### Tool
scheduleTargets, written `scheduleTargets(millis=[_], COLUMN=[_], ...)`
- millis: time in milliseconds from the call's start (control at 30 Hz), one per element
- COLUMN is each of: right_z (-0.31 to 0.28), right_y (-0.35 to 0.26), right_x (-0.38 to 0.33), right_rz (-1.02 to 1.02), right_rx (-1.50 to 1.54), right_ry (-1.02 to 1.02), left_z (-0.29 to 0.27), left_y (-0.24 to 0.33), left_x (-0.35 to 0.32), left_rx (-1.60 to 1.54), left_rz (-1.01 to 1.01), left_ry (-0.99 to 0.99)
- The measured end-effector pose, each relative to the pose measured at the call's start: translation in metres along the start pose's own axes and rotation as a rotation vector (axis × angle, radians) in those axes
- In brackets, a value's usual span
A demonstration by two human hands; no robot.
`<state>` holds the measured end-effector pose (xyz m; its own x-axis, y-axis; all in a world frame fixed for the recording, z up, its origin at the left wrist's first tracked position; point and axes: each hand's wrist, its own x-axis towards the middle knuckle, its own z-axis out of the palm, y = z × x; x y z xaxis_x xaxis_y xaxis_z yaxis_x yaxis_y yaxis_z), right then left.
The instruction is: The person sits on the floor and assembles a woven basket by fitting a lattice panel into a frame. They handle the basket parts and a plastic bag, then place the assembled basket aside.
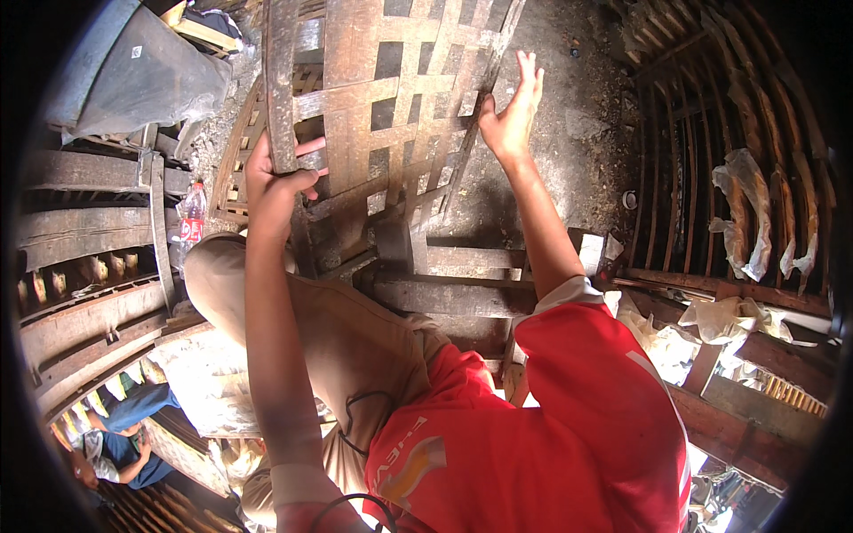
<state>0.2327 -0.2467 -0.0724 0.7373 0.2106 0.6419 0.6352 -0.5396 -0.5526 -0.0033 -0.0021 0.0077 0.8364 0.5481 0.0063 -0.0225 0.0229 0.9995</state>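
Against the woven slat panel [391, 98], left hand [275, 182] seemingly grips a strip; right hand [511, 111] spread open.

Left hand [271, 182] clenched, right hand [513, 111] open-palmed.

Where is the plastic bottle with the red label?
In the head view the plastic bottle stands at the left, among wooden slats, just left of the person's bent knee and below-left of the left hand.

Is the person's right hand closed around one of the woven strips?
No, the right hand is open with its fingers spread, only its palm side resting against the edge of the woven lattice panel.
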Motion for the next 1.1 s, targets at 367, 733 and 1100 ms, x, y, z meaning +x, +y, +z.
scheduleTargets(millis=[367, 733, 1100], right_z=[0.011, 0.009, 0.011], right_y=[0.029, 0.045, 0.048], right_x=[-0.001, 0.001, 0.004], right_rz=[0.505, 0.774, 0.768], right_rx=[0.519, 0.891, 0.874], right_ry=[-0.038, -0.053, 0.012], left_z=[-0.002, 0.001, 0.001], left_y=[0.001, 0.011, 0.011], left_x=[-0.001, -0.004, -0.004], left_rx=[-0.02, 0.008, 0.025], left_rz=[0.016, -0.025, -0.03], left_ry=[-0.015, -0.036, -0.036])
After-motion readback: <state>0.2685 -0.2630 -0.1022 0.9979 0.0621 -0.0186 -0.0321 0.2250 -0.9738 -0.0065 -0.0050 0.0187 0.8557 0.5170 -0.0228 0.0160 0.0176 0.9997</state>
